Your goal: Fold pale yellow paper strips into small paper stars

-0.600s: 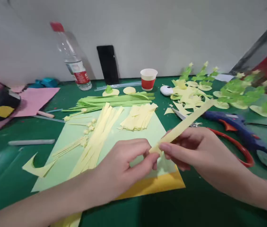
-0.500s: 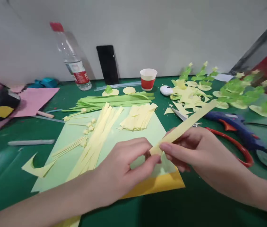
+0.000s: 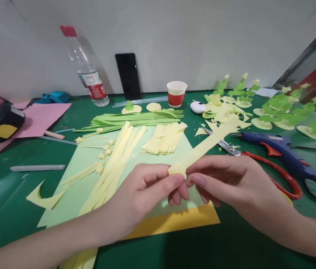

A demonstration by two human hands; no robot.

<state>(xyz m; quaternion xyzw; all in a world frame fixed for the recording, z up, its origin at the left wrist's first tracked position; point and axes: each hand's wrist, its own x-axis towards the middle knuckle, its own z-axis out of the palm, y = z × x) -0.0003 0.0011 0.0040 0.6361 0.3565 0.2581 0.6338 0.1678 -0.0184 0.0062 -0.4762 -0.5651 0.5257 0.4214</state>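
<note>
Head view, both hands low centre over the green mat [image 3: 230, 246].

Left hand [image 3: 143, 190]: thumb and forefinger pinched shut on the folded near end of the yellow paper strip [image 3: 205, 147]; other fingers curled under. Right hand [image 3: 230, 183]: thumb and forefinger closed on the same folded end from the other side, fingertips of the two hands touching or nearly so.

Strip is held clear of the mat. Its free length runs from the pinch toward 2 o'clock and ends above the scissors [image 3: 272, 172].

Under the hands: light green sheet [image 3: 71, 198], lying on an orange-yellow sheet [image 3: 174, 220] whose edge shows at 6 o'clock of the pinch.

At 12 o'clock of the hands: stack of short yellow strips [image 3: 165, 138]. At 10 o'clock: long yellow strips [image 3: 115, 160], green strips [image 3: 135, 119] beyond them.

At 3 o'clock of the strip's free end: blue glue gun [image 3: 275, 145], just beside the scissors.

Far edge, 12 o'clock: red paper cup [image 3: 176, 94], upright; at 11 o'clock a black phone [image 3: 128, 76] leaning on the wall, a plastic bottle [image 3: 86, 71] further left
</note>
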